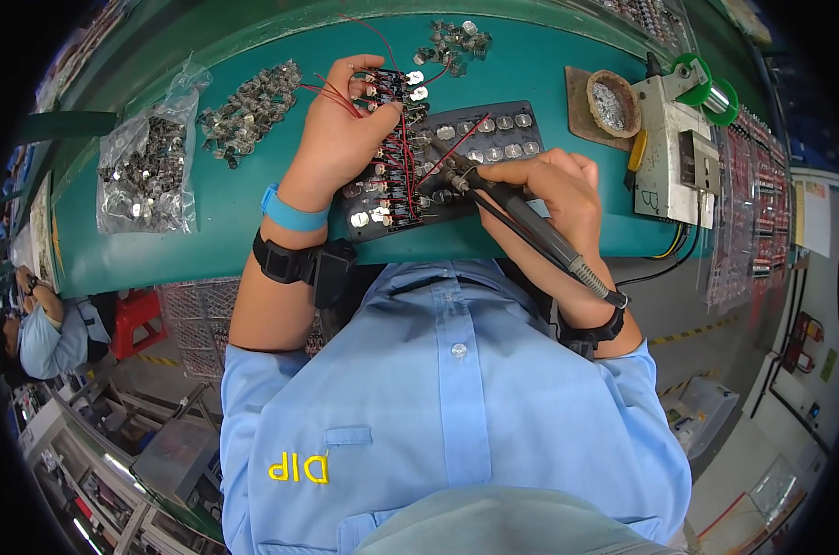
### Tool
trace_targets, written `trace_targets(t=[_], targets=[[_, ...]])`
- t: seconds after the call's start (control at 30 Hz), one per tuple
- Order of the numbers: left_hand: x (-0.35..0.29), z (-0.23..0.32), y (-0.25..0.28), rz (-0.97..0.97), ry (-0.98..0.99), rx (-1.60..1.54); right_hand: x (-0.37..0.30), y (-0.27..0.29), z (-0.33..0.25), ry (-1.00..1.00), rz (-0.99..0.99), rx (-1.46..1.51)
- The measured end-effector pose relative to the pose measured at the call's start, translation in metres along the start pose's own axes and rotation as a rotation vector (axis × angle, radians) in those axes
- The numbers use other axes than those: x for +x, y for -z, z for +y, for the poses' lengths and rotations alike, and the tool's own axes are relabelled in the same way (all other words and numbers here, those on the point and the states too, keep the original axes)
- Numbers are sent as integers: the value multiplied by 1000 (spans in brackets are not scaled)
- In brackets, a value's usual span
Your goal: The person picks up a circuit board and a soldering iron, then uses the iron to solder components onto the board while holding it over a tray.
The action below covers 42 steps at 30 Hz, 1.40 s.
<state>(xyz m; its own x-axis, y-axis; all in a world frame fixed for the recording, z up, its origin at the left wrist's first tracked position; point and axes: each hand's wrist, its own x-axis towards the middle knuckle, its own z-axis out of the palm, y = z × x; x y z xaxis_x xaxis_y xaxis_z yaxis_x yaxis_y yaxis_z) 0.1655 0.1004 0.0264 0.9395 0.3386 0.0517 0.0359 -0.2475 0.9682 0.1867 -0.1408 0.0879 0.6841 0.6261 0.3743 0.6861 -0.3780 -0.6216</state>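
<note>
My left hand grips the upper part of a long black circuit board strip, thumb on one side and fingers curled over the other. Thin red wires run along the strip and stick out past its edges. Beneath it lies a dark tray with rows of round silvery metal parts. In my right hand, held like a pen, is a soldering iron. Its tip points at the strip's right edge, near a red wire; whether it touches cannot be made out.
Left on the green bench are a clear bag of metal parts and a loose pile; another pile lies behind. Right stand a bowl, a yellow-handled cutter, a metal box and a solder spool. A person sits far left.
</note>
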Motion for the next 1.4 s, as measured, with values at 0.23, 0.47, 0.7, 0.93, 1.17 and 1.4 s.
trace_targets(t=[0.23,0.47,0.7,0.93,1.17,1.4], targets=[[1,-7,1,-7,-33,-52,-6,18,3,-26,110,-64],[0,-1,1,-16,2,-34,-19,33,16,-91,213,-117],[-1,3,1,-21,14,-56,-27,37,19,-181,322,-42],[2,11,2,-31,84,-186,-30,38,15,-190,254,0],[12,32,-7,-59,129,-226,-26,33,17,-48,237,-20],[19,2,-15,-23,71,-175,-24,29,11,-27,174,19]])
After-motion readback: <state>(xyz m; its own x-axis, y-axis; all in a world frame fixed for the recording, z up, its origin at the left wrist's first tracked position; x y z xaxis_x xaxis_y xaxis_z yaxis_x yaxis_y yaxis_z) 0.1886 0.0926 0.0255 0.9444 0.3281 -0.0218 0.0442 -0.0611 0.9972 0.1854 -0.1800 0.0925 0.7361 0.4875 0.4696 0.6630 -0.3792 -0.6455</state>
